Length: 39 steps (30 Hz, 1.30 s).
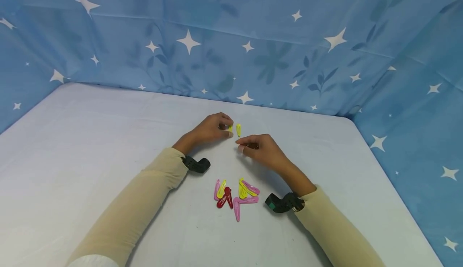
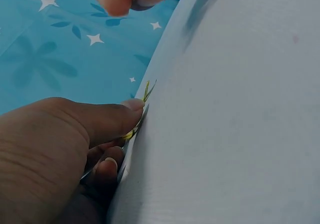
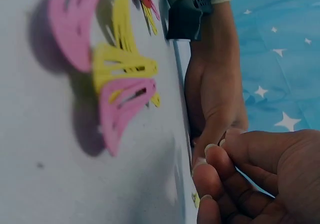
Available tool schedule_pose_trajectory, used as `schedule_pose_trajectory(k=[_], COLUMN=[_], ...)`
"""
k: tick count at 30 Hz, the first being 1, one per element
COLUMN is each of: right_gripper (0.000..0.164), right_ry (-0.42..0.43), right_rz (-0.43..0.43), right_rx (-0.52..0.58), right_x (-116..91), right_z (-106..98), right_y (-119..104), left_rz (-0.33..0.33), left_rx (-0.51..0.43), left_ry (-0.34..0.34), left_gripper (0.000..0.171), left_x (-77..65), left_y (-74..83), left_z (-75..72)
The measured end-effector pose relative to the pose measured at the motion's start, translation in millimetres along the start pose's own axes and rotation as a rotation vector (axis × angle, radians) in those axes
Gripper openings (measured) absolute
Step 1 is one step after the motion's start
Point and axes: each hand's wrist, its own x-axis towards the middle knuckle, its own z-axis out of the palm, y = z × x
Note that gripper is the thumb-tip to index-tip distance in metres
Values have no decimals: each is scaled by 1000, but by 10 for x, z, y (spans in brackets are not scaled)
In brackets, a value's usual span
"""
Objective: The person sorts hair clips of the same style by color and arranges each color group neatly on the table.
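Observation:
At the far middle of the table, my left hand (image 1: 216, 128) pinches a yellow snap hair clip (image 1: 230, 128) between thumb and fingers, low over the cloth. Much of that clip is hidden by the fingers; in the left wrist view a bit of yellow clip (image 2: 131, 134) shows below the thumb. Just right of these fingertips lies another yellow hair clip (image 1: 238, 130). My right hand (image 1: 265, 149) hovers nearby with loosely bent fingers, and no clip shows between them. In the right wrist view its thumb and fingertips (image 3: 212, 154) come close together.
Nearer to me, two loose groups of hair clips lie on the white table (image 1: 152, 114). The left one has red clips (image 1: 225, 198) with a pink and a yellow; the right one has yellow clips (image 1: 243, 190) and pink clips (image 1: 248, 200). A blue star-patterned curtain (image 1: 217, 37) hangs behind.

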Motion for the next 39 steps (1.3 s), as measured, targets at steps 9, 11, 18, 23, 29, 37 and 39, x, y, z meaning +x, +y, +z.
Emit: schedule_pose_trajectory(k=[9,11,18,23,29,37,39], right_gripper=[22,21,21,23,28,33,33], right_ry=[-71,-71,-138,-212,-288,-363,-366], right_rz=[-73,-93,-147,-171,-152,-164,-173], right_rx=[-6,-15,5,1,-11,1,-5], right_x=[-227,-270,-392,-443,-487,-513,-508], right_z=[25,24,32,37,-7,-46,-34], right_y=[-21,-11,12,16,21,46,56], left_rz=[7,4,-4,-4,6,2,3], left_rx=[7,8,15,10,7,13,16], left_ry=[5,9,9,3,10,14,14], left_gripper=[45,45,44,44,44,44,44], left_x=[2,0,-7,-9,-8,-8,-12], left_y=[7,8,15,22,34,19,14], left_z=[11,8,5,8,19,31,30])
